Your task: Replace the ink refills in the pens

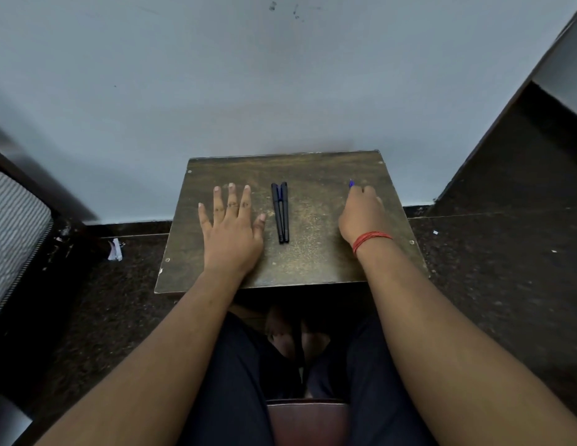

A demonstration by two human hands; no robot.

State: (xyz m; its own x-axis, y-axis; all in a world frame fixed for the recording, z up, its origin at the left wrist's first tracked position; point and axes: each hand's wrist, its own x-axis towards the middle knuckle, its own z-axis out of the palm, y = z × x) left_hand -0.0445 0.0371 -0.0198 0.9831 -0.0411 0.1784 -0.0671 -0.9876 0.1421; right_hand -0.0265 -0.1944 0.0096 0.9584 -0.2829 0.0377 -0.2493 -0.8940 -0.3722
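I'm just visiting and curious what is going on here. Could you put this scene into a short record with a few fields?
surface: small brown wooden table against a pale wall
pens: two dark pens lying side by side mid-table, touched by neither hand
left hand: left hand flat on the table, fingers spread
right hand: right hand curled round a small blue-tipped item, mostly hidden
wrist: red thread band on the right wrist

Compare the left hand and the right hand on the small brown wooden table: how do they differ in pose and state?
The left hand lies flat, fingers straight and spread; the right hand has its fingers curled. The left hand holds nothing; the right hand grips a small blue-tipped object, mostly hidden. Only the right wrist wears a red thread band. Both rest on the small brown wooden table, either side of two dark pens.
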